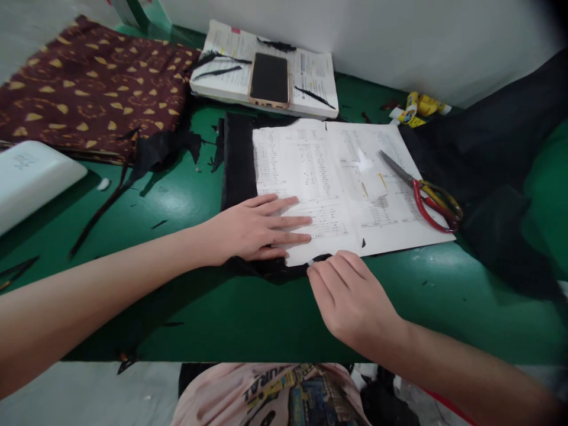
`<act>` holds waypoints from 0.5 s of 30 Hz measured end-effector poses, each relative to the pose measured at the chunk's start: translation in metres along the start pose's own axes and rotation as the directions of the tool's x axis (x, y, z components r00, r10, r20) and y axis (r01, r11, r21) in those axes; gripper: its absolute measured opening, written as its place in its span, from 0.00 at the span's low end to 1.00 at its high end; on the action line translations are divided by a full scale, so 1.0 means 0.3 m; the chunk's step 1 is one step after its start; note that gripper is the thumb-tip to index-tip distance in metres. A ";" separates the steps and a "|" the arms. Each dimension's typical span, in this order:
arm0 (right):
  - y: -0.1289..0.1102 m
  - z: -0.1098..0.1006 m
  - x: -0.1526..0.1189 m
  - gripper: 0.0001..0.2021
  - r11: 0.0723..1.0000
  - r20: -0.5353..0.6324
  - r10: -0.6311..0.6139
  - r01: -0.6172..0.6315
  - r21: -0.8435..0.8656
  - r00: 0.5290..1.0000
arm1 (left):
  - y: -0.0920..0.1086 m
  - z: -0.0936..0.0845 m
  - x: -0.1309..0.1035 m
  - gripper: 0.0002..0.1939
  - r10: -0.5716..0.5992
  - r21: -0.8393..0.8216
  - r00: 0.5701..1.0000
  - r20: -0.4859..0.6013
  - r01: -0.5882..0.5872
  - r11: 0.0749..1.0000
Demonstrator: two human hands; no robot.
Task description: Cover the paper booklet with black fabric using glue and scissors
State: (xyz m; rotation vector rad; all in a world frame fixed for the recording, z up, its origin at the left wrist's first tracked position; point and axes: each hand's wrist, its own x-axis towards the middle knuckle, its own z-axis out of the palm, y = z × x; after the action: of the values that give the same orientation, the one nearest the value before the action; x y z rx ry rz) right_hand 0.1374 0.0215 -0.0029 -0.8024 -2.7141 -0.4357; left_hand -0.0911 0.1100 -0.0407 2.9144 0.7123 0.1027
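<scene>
White printed sheets (306, 171) lie open on the green table, with black cloth (239, 160) along their left and lower edges. My left hand (255, 228) rests flat on the lower left of the paper, fingers spread. At the paper's lower edge my right hand (348, 290) is closed, its fingertips pinching at the black cloth's edge; a small pale bit shows at the fingertips, too hidden to name. Red-handled scissors (430, 204) lie half open on the right part of the paper. Left of them is a small whitish piece (375, 186) on the sheet.
A phone (270, 80) lies on a thick open book (313, 71) at the back. Patterned maroon cloth (97, 89) and a white case (35, 183) are on the left. Yellow glue tubes (417, 109) and dark fabric (483, 142) lie on the right. Black scraps are scattered about.
</scene>
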 end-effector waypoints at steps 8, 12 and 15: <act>0.076 0.003 -0.022 0.01 0.948 0.063 0.188 -0.198 0.248 0.980 | 0.007 -0.014 -0.011 0.22 0.007 0.009 1.000 -0.019 -0.006 1.000; 0.133 0.021 -0.028 0.09 0.880 0.130 0.281 -0.310 0.360 0.951 | 0.012 -0.017 -0.015 0.22 0.008 0.025 1.000 -0.019 -0.008 1.000; 0.149 0.031 -0.028 0.07 0.852 0.199 0.253 -0.316 0.418 0.947 | 0.012 -0.015 -0.012 0.22 0.006 0.030 1.000 -0.027 -0.005 1.000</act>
State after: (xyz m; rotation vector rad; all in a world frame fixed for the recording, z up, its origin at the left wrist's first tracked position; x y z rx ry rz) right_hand 0.1676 0.0565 -0.0050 -1.1008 -2.5896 0.3136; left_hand -0.0931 0.1058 -0.0358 2.9487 0.7156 0.1344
